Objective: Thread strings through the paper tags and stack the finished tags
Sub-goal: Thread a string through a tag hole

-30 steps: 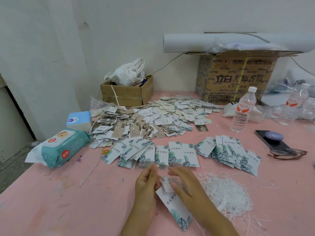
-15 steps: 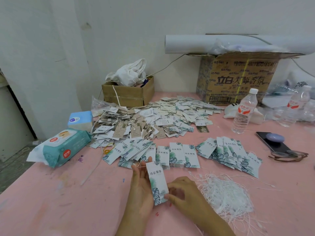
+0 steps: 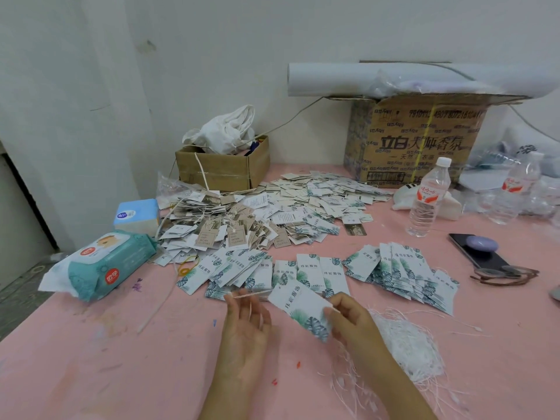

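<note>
Whole job: judged well under way but far from finished; many tags already lie sorted, one is in the hands, and plenty of string is left.
Counter [image 3: 121, 359]: pink, paint-flecked, carrying everything below.
Large carton [image 3: 418, 140]: stands at the back right; printed "立白" and "大师香氛"; smaller print too fine to read.
Heap of tags [image 3: 272, 213]: a wide loose mound in the middle, behind the rows; thin strings show on many of the beige ones, so these look finished; several read "HIGH END WORK CLOTHES".
Leaf-print tags [image 3: 403, 274]: fanned in overlapping rows between the heap and the hands; white with green leaves and the characters "伟宸服饰"; whether they carry strings cannot be told.
Loose strings [image 3: 406, 344]: a white tangle just right of the right hand; likely the supply yet to be used.
Wipes pack [image 3: 106, 265]: teal, at the left edge; round red label, writing too small to read.
Right hand [image 3: 353, 321]: fingers pinch the lower corner of the tag.
Left hand [image 3: 247, 328]: palm up, fingers loosely curled; fingertips clamped on the string.
Tag [image 3: 298, 306]: leaf-print, held tilted above the counter between the two hands, in front of the rows.
String [image 3: 251, 294]: thin and pale; runs from the left fingers toward the tag's upper end; whether it passes through a hole cannot be seen; this tag is not yet stacked.
</note>
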A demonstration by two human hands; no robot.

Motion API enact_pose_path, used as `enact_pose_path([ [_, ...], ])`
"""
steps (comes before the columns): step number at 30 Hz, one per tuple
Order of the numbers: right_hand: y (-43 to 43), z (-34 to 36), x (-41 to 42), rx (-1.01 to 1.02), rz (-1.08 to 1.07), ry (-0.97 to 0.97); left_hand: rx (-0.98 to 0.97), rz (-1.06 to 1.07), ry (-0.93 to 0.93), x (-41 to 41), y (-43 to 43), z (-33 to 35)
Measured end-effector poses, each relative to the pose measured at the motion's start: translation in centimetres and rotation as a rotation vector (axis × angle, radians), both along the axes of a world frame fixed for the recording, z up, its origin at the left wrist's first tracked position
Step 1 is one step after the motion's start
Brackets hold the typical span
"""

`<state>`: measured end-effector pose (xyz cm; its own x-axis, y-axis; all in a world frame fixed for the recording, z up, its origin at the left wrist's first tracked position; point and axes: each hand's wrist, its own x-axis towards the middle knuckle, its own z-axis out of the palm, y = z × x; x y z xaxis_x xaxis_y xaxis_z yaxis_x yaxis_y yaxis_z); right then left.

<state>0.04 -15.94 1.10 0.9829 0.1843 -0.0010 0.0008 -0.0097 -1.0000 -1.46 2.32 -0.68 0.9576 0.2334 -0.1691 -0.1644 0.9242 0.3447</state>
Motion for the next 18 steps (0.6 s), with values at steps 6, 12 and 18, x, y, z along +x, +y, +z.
enact_pose_path([
  [6,-1.1,0.4,0.6,0.216,-0.053,0.063,0.169,-0.015,0.167,0.2,-0.6,0.2],
  [12,-2.3,0.7,1.1,0.426,-0.242,0.092,0.196,-0.08,0.251,-0.2,-1.5,0.7],
  [18,-4.9,1.3,2.9,0.597,-0.592,0.007,0.345,-0.105,0.296,0.0,-2.1,0.6],
])
